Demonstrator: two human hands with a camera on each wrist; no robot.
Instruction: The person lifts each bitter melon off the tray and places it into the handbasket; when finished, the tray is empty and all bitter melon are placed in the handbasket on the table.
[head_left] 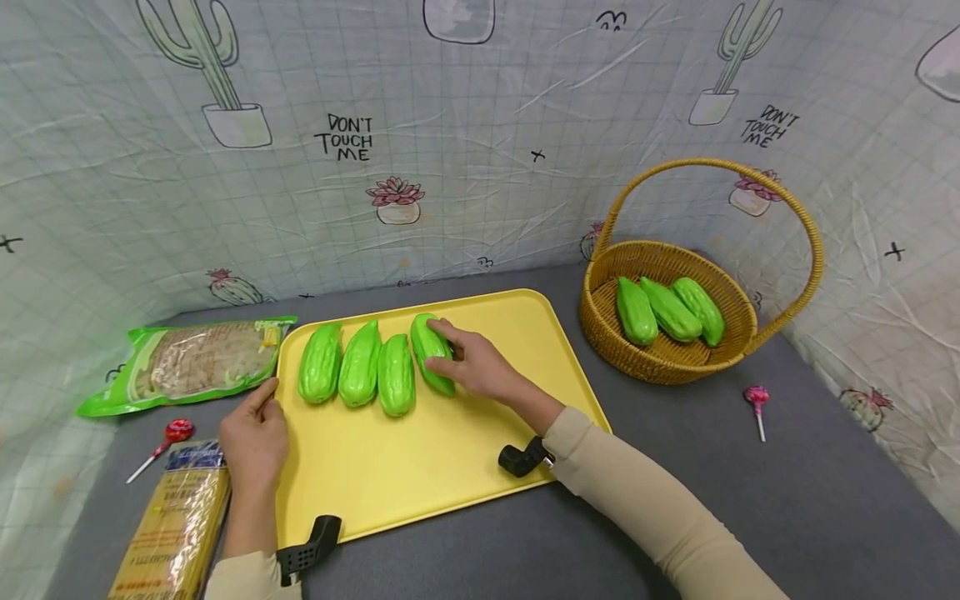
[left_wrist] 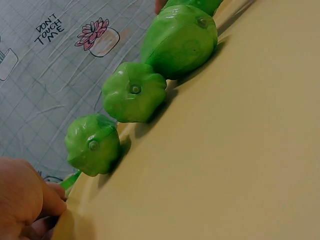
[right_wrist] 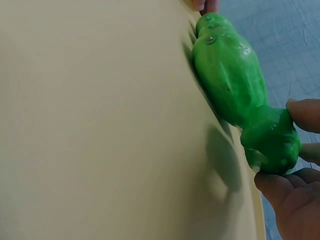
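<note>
My right hand grips a glossy green bitter melon between thumb and fingers, over the yellow tray. In the right wrist view this held melon hangs just above the tray, its shadow apart from it. Left of it, three more bitter melons lie side by side on the tray, stem ends pointing away. My left hand pinches the tray's left rim near its far corner; in the left wrist view its lower fingers are partly hidden.
A wicker basket with a tall handle stands at the right, holding three bitter melons. Left of the tray lie a green-edged bag, a red lollipop and a spaghetti pack. A pink lollipop lies at right.
</note>
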